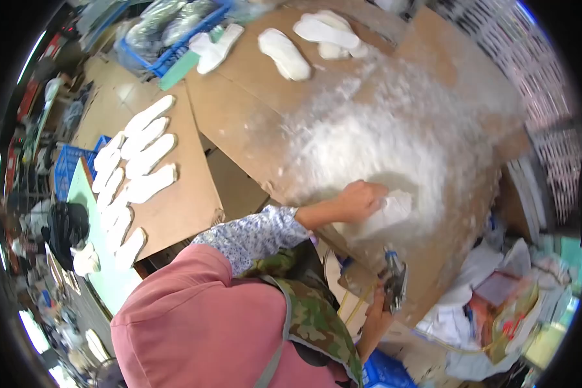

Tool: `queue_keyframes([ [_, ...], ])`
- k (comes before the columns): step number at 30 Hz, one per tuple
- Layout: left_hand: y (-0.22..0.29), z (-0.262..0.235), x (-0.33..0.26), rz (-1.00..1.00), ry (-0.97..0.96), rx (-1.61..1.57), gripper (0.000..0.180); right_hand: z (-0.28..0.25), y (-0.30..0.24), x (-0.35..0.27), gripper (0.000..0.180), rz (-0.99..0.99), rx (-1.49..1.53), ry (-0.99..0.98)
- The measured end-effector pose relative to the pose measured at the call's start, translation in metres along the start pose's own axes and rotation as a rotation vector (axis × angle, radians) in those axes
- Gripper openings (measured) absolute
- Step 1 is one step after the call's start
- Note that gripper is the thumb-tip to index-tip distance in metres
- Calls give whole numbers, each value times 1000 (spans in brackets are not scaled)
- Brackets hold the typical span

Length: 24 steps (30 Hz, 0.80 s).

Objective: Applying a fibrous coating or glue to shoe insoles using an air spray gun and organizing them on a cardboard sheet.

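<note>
A brown cardboard worktop (252, 97), dusted white, sat amid clutter. The left hand (362, 199) pressed a white foam insole (391, 210) flat; the right hand (376, 317) gripped a metal spray gun (394, 281).

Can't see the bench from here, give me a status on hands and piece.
Left hand pressing white insole onto the dusty board. Right hand gripping a tool below the edge. Nothing between them.

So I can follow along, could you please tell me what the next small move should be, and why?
Probably bring the tool in the right hand up to the white insole: the left hand holds it down on the dusty table, while the tool sits apart at the table's edge.
</note>
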<state>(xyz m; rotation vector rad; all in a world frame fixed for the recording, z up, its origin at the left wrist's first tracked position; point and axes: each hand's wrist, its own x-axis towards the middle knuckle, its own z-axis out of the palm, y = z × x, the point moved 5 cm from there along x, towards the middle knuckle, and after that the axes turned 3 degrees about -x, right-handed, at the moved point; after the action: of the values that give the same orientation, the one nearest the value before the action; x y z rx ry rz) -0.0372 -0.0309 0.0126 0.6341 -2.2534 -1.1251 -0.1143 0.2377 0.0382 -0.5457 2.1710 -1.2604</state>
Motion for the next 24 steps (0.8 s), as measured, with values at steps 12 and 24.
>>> queue_keyframes([
  [12,-185,-342,-37,-400,689,-141,22,66,-15,38,23,137,-151,-54],
  [24,-244,-582,-45,-377,1047,353,22,116,-21,57,32,118,-446,-142],
])
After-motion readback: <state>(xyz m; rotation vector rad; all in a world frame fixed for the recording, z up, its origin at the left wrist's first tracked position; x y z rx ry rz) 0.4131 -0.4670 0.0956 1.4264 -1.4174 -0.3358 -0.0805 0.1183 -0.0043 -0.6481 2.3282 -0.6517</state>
